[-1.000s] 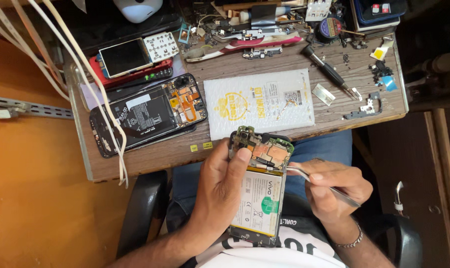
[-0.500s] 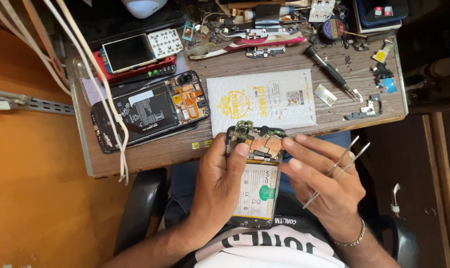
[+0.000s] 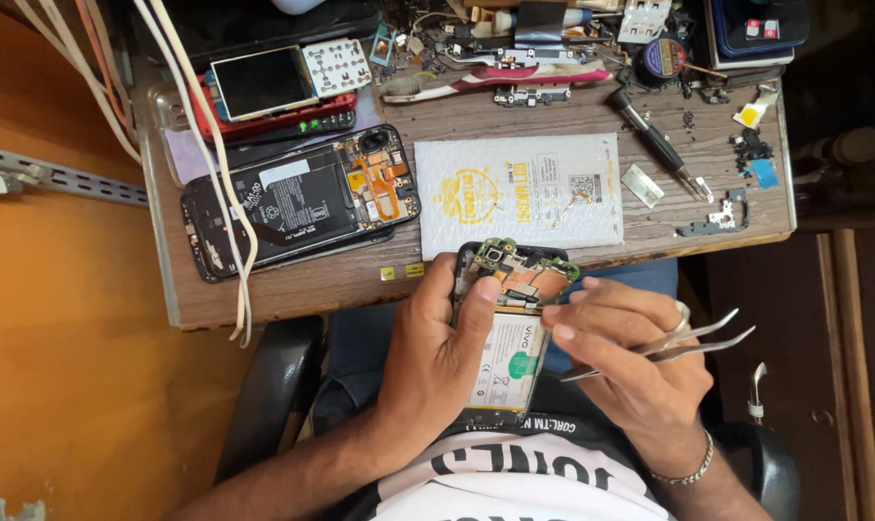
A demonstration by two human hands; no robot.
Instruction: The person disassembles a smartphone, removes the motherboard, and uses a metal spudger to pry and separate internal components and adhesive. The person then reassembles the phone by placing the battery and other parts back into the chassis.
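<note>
Two opened phones show: one (image 3: 510, 328) in the hands above the lap, just below the desk (image 3: 292, 285) edge, and one (image 3: 297, 198) lying on the desk, up-left of the held phone. One tweezers (image 3: 669, 345), one white packet (image 3: 519, 190) above the held phone, one screwdriver (image 3: 659, 145) to its upper right. The left hand (image 3: 437, 362) cups the held phone from its left, fingers wrapped round it, thumb on its board. The right hand (image 3: 630, 362) lies right of it, palm down, fingers loosely spread, tweezers clamped against the palm, index tip touching the phone's edge.
</note>
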